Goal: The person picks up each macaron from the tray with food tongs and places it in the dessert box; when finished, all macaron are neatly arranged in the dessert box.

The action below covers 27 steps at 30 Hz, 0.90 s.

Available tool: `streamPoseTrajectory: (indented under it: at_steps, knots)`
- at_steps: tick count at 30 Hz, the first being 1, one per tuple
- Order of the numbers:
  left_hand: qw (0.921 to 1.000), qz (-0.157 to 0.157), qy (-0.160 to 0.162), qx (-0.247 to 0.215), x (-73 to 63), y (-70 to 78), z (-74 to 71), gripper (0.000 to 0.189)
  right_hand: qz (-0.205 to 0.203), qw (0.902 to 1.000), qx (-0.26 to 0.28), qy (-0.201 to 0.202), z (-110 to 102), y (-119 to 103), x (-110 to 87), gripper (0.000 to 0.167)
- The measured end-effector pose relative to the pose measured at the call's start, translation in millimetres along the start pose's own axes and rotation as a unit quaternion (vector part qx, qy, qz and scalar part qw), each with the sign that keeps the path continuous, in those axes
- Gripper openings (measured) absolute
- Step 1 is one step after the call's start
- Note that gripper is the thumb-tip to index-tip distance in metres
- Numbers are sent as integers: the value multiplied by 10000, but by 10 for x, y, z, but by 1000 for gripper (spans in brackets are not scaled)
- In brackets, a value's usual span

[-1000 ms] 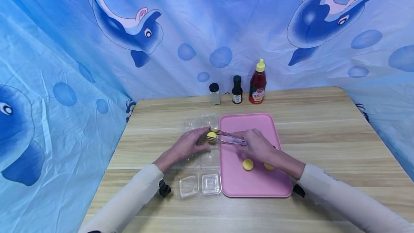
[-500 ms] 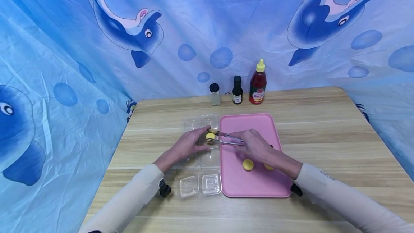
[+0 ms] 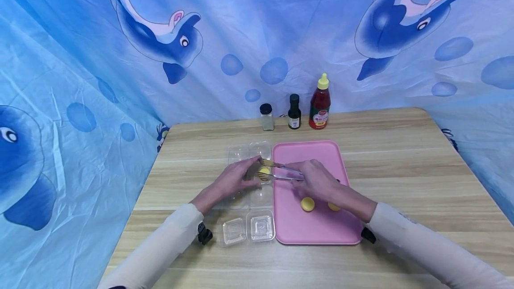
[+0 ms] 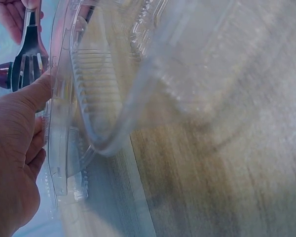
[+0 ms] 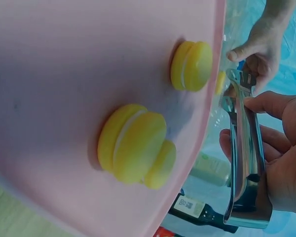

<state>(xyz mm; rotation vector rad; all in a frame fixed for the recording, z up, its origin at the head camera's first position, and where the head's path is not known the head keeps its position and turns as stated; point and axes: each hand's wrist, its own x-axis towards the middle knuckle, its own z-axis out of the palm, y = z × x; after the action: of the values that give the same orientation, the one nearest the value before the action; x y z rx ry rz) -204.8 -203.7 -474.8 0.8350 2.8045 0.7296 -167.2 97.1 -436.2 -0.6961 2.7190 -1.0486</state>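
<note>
My left hand (image 3: 230, 181) holds the rim of a clear plastic box (image 4: 56, 163) between thumb and fingers. My right hand (image 3: 319, 182) grips metal fork-tipped tongs (image 5: 246, 163), thumb on one arm and fingers on the other. The tong tips reach left over the box, spread apart. A yellow macaron (image 3: 264, 171) is at the box beside my left hand, crossed by the nearer tong tip. On the pink tray (image 3: 317, 231), under my right wrist, lie more yellow macarons, one of them (image 3: 308, 204) in plain sight; the right wrist view shows another pair close together (image 5: 138, 145).
More clear plastic boxes (image 3: 262, 227) stand in rows along the tray's left side. Behind, near the table's (image 3: 401, 159) back edge, are a black-capped jar (image 3: 267, 119), a small dark bottle (image 3: 294, 117) and a red sauce bottle (image 3: 320, 108). A blue dolphin-print curtain (image 3: 281, 26) hangs beyond.
The macaron by the tong tips has moved slightly left, then lower and back right, and the tips now stand wider apart. Both hands have barely moved.
</note>
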Motion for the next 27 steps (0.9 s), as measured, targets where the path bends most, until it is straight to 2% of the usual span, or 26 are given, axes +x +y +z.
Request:
streamPoseTrajectory:
  at_steps: [4,9,12,18,27]
  knots:
    - [10000,-66,-14,-24,-3,4,4,96,46,9999,-9,110,-75,-3,-42,55]
    - [10000,-74,-66,10,0,10,0,94,-297,9987,-152,377,-190,44,-130,54]
    - [9999,-73,-76,41,-2,14,-6,94,-340,9985,-59,425,-254,87,-203,55]
    - [9998,-140,-102,132,-26,24,-25,99,142,9991,336,236,-392,163,-402,60]
    - [9997,-227,82,-105,-106,14,-149,100,384,9976,-195,540,-586,381,-786,60]
